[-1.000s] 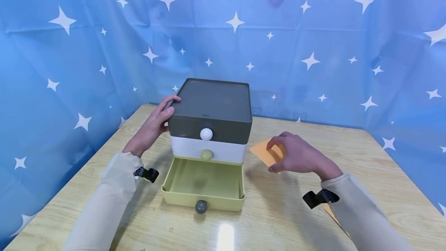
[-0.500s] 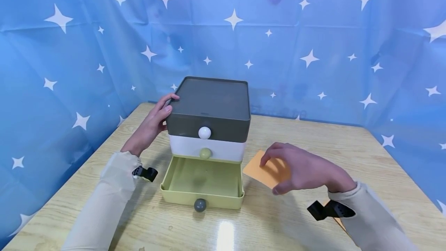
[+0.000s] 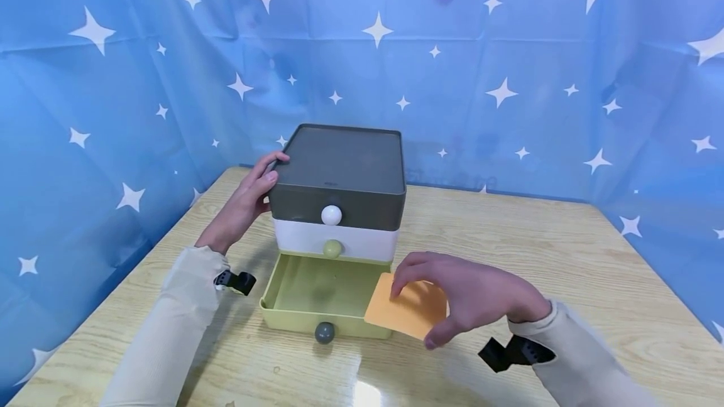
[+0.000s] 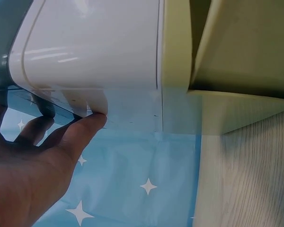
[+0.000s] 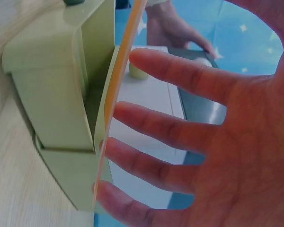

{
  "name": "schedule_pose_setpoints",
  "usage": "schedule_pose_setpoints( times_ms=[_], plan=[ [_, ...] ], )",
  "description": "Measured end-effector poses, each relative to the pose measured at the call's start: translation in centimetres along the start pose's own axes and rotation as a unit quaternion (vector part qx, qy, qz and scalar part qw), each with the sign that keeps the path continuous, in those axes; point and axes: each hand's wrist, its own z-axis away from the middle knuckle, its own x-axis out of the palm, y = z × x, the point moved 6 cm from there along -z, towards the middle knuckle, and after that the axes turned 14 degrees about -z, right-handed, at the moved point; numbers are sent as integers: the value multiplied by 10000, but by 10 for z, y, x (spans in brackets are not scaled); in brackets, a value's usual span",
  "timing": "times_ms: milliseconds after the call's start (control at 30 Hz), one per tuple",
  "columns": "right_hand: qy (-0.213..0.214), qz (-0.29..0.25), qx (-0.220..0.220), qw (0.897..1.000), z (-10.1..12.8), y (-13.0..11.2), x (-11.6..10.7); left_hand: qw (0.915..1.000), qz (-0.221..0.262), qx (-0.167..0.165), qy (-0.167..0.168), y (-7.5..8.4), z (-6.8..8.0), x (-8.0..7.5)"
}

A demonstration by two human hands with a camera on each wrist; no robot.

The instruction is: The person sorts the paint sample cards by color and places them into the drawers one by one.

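In the head view a drawer box with a dark grey top tier (image 3: 339,159), a white middle tier (image 3: 362,242) and a green bottom drawer (image 3: 300,319) pulled out stands on the table. My left hand (image 3: 246,203) rests against its left side, fingertips at the top edge; the left wrist view has those fingers touching the side wall. My right hand (image 3: 466,294) pinches a thin orange rectangular sheet (image 3: 410,309) between thumb and fingertips. One part of the sheet overlaps the drawer's right front corner in view. Seen from the right wrist, the sheet (image 5: 125,52) is nearly edge-on against the fingertips.
Round knobs stick out in front: white (image 3: 331,215), green (image 3: 332,248) and, on the pulled-out drawer, dark grey (image 3: 325,332). Beneath lies a wooden table (image 3: 554,237). A blue cloth with white stars (image 3: 464,80) hangs behind and beside it.
My right hand has brought the orange sheet lower, toward me and then left, from beside the box to the drawer's right front corner. The left hand stays against the box.
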Motion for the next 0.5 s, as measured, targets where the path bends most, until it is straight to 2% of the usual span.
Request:
schedule_pose_setpoints(
  times_ms=[167, 367, 500],
  plan=[
    [-146, 72, -252, 9996, -13, -9, 7, 10000, -11, 0, -14, 0, 0, 0],
    [-284, -10, -789, 9965, -34, -20, 15, 10000, 8, 13, 15, 0, 1, -1],
    [-352, -98, -836, 9958, -45, -21, 19, 10000, 20, 13, -27, 0, 0, 0]
  ],
)
